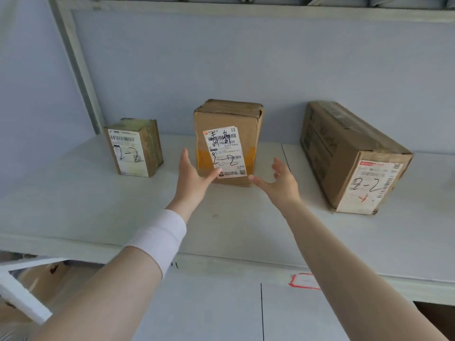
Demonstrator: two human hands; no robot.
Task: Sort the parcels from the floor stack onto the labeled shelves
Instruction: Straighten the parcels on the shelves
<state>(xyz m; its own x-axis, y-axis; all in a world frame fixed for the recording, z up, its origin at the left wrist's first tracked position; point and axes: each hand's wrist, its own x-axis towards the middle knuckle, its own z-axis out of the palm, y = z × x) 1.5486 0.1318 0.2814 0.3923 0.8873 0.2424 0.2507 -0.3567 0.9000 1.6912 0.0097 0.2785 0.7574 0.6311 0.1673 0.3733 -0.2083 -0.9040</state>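
Squarely between two spread, empty hands stands the middle parcel (227, 143), upright on the white shelf (73, 193) — left hand (192, 179) just beside its lower left corner, right hand (282, 180) near its lower right. Three cardboard parcels in all, each marked 2-2 — a small parcel (134, 147) at left, a long parcel (349, 153) at right.

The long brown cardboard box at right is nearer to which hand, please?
Right. The right hand is open, left of the long brown cardboard box; the left hand is farther left, before the upright brown cardboard parcel.
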